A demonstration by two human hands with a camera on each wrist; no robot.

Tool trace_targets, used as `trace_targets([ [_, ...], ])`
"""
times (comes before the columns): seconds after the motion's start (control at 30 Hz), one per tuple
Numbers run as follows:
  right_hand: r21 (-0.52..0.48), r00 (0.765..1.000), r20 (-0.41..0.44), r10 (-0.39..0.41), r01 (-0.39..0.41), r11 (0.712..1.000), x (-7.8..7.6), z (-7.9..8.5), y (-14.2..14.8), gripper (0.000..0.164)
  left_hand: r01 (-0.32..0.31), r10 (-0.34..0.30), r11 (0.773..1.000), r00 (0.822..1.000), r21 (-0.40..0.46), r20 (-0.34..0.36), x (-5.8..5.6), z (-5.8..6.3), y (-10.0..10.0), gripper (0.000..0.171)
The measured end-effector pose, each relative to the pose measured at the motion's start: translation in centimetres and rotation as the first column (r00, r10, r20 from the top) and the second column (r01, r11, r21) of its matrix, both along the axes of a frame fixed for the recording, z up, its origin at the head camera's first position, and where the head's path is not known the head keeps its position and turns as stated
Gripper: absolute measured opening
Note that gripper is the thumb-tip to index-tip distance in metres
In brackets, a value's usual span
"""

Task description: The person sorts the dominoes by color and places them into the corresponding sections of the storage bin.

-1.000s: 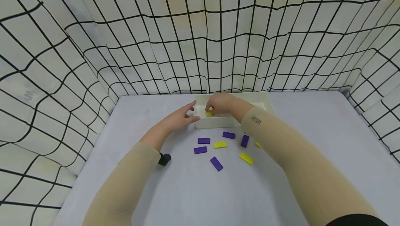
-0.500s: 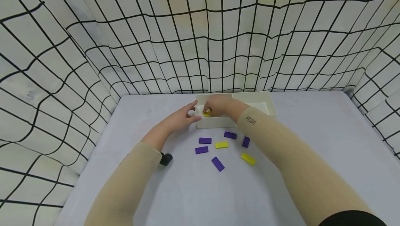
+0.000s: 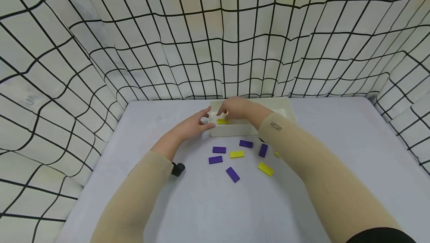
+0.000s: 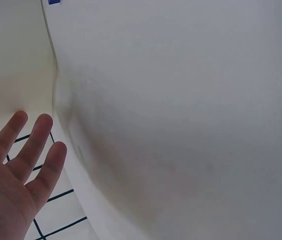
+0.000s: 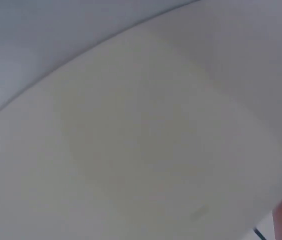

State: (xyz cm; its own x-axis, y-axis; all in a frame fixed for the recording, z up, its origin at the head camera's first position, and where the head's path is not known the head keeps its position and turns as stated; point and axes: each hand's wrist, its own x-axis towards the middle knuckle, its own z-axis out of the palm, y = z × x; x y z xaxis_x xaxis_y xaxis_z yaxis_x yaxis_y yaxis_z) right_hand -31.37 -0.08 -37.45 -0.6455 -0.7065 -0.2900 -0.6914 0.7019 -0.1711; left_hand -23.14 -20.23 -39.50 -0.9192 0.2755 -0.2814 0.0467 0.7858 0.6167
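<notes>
At the back of the table stands a white divided tray [image 3: 231,131]. A yellow block [image 3: 222,121] lies inside its left part. My right hand [image 3: 236,108] is over that part, its fingertips just above the block and apart from it; the rest of this hand hides the tray's middle. My left hand [image 3: 192,126] rests at the tray's left end, thumb and fingers spread along it. In the left wrist view the fingers [image 4: 33,147] are straight against the tray's pale wall. The right wrist view holds mostly the tray wall [image 5: 156,125], with a sliver of hand at its edge.
In front of the tray, several purple blocks [image 3: 233,174] lie scattered with yellow blocks [image 3: 265,169] among them. One yellow block [image 3: 277,154] is partly covered by the right sleeve [image 3: 302,153]. A black grid netting [image 3: 237,49] surrounds the white table [image 3: 208,205].
The right hand pressed the yellow block down into the tray's left part, then let go and rose slightly. The left hand stays at the tray's end.
</notes>
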Motion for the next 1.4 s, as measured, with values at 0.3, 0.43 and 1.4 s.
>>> trace_targets([
  [0.3,-0.040,1.000,-0.005,0.006,-0.006,0.999,0.6,2.4,1.5,0.038,-0.013,0.012,1.000,1.000,0.008,0.023,-0.2,0.0,0.0,0.086],
  [0.43,-0.052,1.000,0.008,0.023,-0.023,0.998,1.4,3.4,2.6,0.038,-0.010,0.010,1.000,0.999,0.015,0.031,-0.3,0.0,0.1,0.086],
  [1.4,-0.060,0.999,0.036,0.037,-0.035,0.998,10.7,3.2,16.5,0.028,-0.020,0.020,1.000,1.000,-0.005,0.023,-0.3,0.0,0.2,0.085],
])
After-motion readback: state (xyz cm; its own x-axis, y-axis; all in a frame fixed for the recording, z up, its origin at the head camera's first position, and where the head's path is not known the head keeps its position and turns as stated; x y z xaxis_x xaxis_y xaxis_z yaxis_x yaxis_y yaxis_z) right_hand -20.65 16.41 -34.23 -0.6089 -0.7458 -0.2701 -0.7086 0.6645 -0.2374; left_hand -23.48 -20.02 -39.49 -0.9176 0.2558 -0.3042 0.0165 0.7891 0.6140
